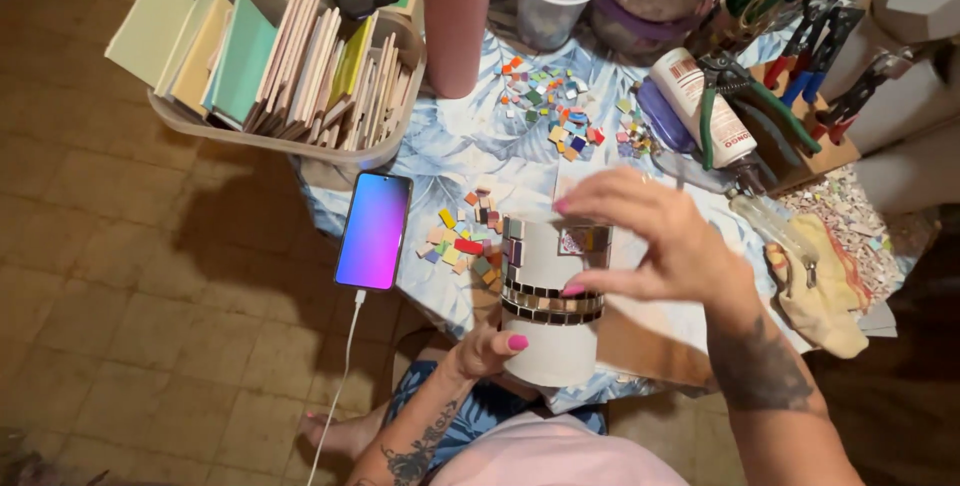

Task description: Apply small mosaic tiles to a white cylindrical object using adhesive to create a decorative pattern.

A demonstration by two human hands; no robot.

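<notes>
The right hand (650,241) is curved over the top of a white pot (550,311), with its fingers bent and the pink-nailed tips touching the pot's side. The pot stands at the near edge of the tabletop (470,146), right in front of the person. It has bands of little shiny tiles around it and a few colored ones near the top. The left hand (487,349) comes up from below and grips the pot low on its left side, thumb pressed on the white part.

Just left of the pot lies a small heap of colored tile bits (460,236). More tile bits (560,111) are spread farther back. A phone (373,230) with a bright purple and blue screen lies at the left edge, and a white cable (340,386) hangs down from it. Behind it sits a clear bin (290,141) full of flat tiles standing on edge. A tall pink bottle (457,16) stands near the back. To the right lie a white glue bottle (700,101), green-handled pliers (745,106) and a tan cloth (825,291).

The tabletop wears a light blue cloth with leaf shapes. The floor (130,276) is made of brown square tiles and looks dim. The person's bare foot (340,433) rests on it.
</notes>
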